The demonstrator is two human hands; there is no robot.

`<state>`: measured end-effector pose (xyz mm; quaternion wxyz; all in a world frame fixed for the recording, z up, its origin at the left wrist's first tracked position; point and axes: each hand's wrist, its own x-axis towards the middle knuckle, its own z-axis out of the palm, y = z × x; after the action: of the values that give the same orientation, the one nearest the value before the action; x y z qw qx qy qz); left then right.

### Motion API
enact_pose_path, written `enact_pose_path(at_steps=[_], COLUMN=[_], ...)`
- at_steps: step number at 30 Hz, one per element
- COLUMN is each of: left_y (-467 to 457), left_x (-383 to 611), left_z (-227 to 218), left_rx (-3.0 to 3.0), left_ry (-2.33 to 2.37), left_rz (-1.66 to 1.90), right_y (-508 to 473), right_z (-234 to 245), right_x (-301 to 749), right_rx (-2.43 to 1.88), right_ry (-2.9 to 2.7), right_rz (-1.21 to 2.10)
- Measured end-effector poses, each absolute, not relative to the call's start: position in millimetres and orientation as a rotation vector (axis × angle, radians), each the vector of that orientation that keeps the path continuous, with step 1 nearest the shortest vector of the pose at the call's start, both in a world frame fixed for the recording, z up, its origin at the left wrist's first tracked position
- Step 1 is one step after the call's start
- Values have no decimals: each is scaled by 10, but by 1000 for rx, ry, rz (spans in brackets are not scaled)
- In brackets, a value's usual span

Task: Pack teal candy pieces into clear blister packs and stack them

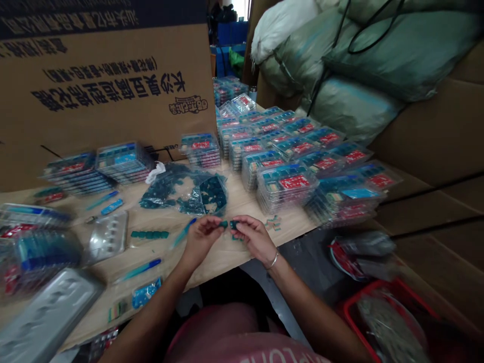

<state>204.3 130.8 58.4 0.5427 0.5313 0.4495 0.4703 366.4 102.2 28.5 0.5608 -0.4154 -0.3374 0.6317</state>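
My left hand (202, 238) and my right hand (254, 236) meet over the near edge of a wooden table (230, 199). Each pinches a small dark-teal plastic piece (229, 224) between thumb and fingers, and the two pieces touch or nearly touch. A thin bracelet circles my right wrist. Just behind my hands lies a clear bag of teal pieces (189, 191). A short row of teal pieces (149, 234) lies to the left, and a blue pen (184, 233) rests by my left hand.
Stacks of clear blister packs with blue and red cards (298, 161) fill the table's right half; more stand at the left (98, 169). Empty clear trays (108, 237) lie at left. A printed cardboard box (106, 85) stands behind. Bulky sacks (359, 65) and a red basket (381, 312) are at right.
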Motion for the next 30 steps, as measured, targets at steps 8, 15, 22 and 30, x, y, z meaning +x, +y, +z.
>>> enact_pose_path(at_steps=[8,15,22,30], left_y=[1500,917,806,382], left_x=[1960,1966,1960,1449], left_z=[579,160,144,110], left_rx=[2064,2210,2347,2622], left_ry=[1428,1330,1331,1567], left_rz=[871,465,400,821], right_y=[893,1032,1015,543], right_z=[147,-70,-105,-149], right_x=[3856,3598,3599,3748], right_rx=[-1296,-1227,-1259,-1120], right_ry=[-1596,-2153,-2203,-2147], right_rz=[753,491,406,17])
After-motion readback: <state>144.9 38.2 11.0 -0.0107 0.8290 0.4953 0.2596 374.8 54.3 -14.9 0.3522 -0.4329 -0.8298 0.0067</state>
